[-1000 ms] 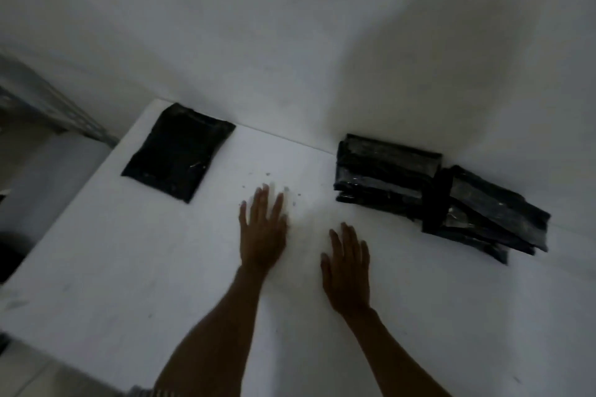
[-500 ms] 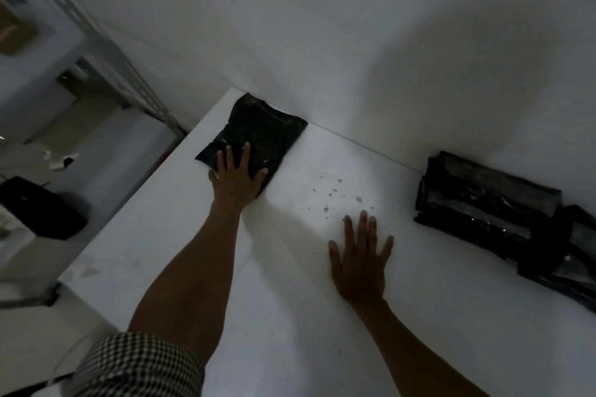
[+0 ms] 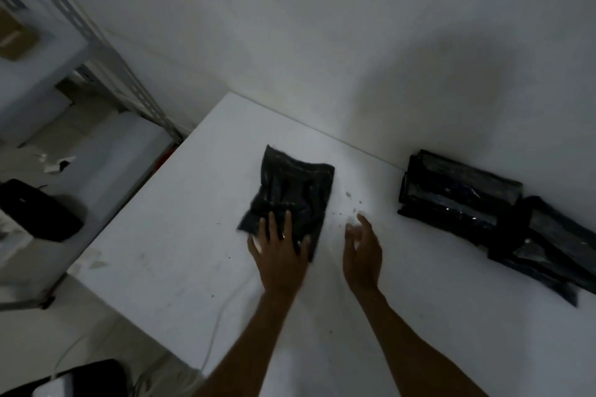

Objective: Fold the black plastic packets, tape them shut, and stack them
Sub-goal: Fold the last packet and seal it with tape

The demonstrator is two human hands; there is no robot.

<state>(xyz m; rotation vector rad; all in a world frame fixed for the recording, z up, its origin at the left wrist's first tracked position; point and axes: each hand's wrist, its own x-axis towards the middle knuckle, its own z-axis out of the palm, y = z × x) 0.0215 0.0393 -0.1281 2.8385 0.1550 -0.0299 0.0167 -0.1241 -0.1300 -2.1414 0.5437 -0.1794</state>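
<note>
A single black plastic packet (image 3: 292,196) lies flat and unfolded on the white table (image 3: 167,255), left of the table's middle. Its long axis runs away from the person toward the wall, with the far end leaning a little to the right. The far short edge stops short of the wall, the near short edge is under the left hand, and the surface is wrinkled with a faint sheen. The left hand (image 3: 280,251) reaches forward on a nearly straight arm and rests palm down on the packet's near end. Its fingers (image 3: 272,226) are straight and slightly spread, pressing the plastic against the tabletop rather than curling round it. The right hand (image 3: 361,248) is just beside the packet's near right corner, apart from it, with the palm turned inward toward the packet. Its fingers are loosely bent and hold nothing, and blur hides whether they touch the table. A scatter of small dark specks (image 3: 351,203) dots the table between the right hand and the folded packets. Well to the right, against the wall, a stack of folded black packets (image 3: 458,190) lies with its long side along the wall. A second pile (image 3: 548,248) sits slanted against the stack's right end. In the dim light, any print on the packets cannot be read. Left of the table stands a perforated metal shelf upright (image 3: 96,39). Behind it is a brown cardboard box (image 3: 16,39), whose pale label is too small to read, and lower down lies a dark rounded object (image 3: 38,209).
</note>
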